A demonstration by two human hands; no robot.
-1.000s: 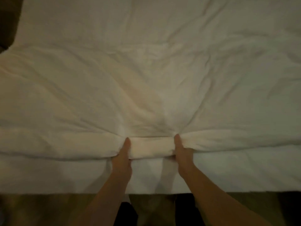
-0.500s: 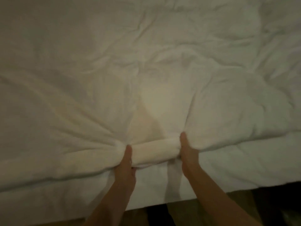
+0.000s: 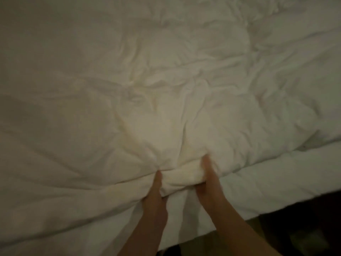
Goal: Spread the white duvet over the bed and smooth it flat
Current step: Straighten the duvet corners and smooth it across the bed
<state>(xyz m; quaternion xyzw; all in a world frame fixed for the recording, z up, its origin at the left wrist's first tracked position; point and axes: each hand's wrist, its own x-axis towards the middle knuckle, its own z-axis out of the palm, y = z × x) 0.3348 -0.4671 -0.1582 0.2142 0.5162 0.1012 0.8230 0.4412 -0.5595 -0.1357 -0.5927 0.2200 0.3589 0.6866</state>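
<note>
Dim room, warm low light; white bed (image 3: 276, 183) fills nearly the whole view, its near side running down-left to up-right. Dark floor (image 3: 304, 224) shows past that side at lower right, blurry, no detail.

White duvet (image 3: 129, 80) lies across the top of the bed, covering everything from left edge to far right. Surface rumpled: creases fan out from the near edge toward centre, deeper folds upper right. Near edge is a thick rolled hem lying along the bed side, w/ a plainer white strip of bedding showing below it at right.

My left hand (image 3: 156, 196) grips the hem, thumb on top pointing away from me, fingers tucked under the fabric & out of sight. My right hand (image 3: 208, 180) grips the same hem just beside it, thumb up over the roll, fingers curled beneath. Between the two hands a short bunched section of duvet bulges up, brighter than the rest. Both forearms come in from bottom centre, close together, angled a bit apart at the wrists. Hands slightly motion-blurred, esp. right.
</note>
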